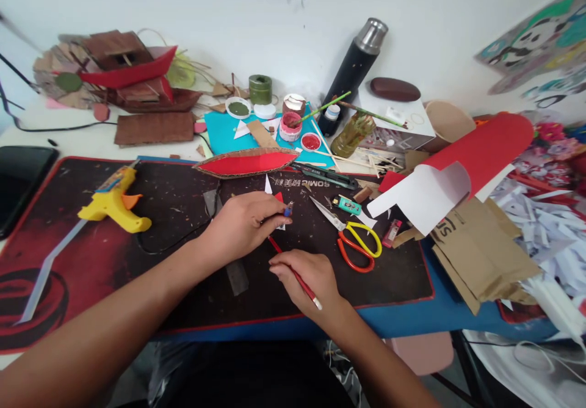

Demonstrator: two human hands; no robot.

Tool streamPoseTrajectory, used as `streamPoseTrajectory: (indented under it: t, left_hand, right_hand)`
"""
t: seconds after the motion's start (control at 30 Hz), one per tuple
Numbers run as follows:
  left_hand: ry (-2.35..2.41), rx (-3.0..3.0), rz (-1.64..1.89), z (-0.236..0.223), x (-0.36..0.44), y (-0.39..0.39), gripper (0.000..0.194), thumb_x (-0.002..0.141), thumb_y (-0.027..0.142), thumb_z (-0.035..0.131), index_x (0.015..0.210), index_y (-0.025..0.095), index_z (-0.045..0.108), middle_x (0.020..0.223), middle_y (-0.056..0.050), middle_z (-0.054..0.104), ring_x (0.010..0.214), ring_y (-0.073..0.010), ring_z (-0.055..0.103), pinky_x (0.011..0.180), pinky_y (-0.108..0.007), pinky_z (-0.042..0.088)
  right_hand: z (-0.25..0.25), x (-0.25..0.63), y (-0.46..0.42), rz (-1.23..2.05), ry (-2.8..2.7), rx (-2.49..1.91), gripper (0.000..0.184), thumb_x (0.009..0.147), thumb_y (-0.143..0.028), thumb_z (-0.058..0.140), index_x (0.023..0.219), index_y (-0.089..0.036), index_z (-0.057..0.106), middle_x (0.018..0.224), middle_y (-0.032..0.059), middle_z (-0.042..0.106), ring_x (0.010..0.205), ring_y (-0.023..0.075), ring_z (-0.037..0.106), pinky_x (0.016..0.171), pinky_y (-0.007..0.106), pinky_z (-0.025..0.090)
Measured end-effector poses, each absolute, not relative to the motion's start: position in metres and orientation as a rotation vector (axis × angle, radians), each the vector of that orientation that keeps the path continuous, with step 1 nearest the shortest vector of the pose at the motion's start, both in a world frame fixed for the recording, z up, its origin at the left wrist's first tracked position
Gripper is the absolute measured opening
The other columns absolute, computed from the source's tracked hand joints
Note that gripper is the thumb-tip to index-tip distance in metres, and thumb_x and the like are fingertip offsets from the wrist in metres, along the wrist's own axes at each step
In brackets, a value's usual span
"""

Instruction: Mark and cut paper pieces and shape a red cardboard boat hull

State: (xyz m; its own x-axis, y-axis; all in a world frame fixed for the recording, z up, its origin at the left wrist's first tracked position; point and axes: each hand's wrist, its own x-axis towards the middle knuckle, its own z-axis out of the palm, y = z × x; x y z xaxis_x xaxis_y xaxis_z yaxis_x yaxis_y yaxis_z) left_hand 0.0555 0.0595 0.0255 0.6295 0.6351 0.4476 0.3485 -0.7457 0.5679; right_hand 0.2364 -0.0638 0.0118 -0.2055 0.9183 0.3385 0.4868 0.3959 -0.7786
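My right hand [311,276] is closed around a red pencil [303,284] with a white eraser end. The pencil's front slants up and left, toward my other hand. In the fingertips of my left hand [245,222] is a small blue object with a shiny metal part [288,210]; its exact kind is unclear. Scraps of red and white paper [279,198] show just behind those fingers. Scissors [354,237] with one yellow and one orange handle lie right of my hands. A red boat-shaped piece with a cardboard edge [249,162] rests beyond them.
On the left lies a yellow glue gun [114,200] with a long glue stick. A lighter [347,204] and a utility knife [325,174] lie behind the scissors. Model boats [123,69], paint pots [290,126] and a black thermos [350,69] stand behind. Rolled red paper [485,142] is at right.
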Motion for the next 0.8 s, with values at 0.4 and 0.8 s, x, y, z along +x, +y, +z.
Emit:
streamPoseTrajectory:
  t: [0.4,0.8]
  left_hand:
    - [0.755,2.42,0.906,0.0238,0.0556,0.0602,0.016,0.106,0.027,0.068,0.1,0.016,0.077,0.091,-0.006,0.08,0.082,-0.0201,0.074,0.072,-0.03,0.056]
    - [0.759,2.426,0.904,0.024,0.0559,0.0594,0.014,0.105,0.027,0.07,0.101,0.016,0.077,0.093,-0.008,0.081,0.083,-0.0209,0.076,0.074,-0.03,0.057]
  right_hand:
    - [0.0197,0.2398,-0.0617,0.624,-1.932,-1.18,0.017,0.114,-0.025,0.058,0.12,-0.02,0.073,0.096,0.0067,0.085,0.078,0.0171,0.08,0.075,0.027,0.063]
    - [0.0126,0.2361,-0.0611,0.486,-2.01,-1.279,0.034,0.119,-0.032,0.045,0.095,-0.021,0.067,0.068,0.0014,0.072,0.053,0.0134,0.064,0.057,0.026,0.046]
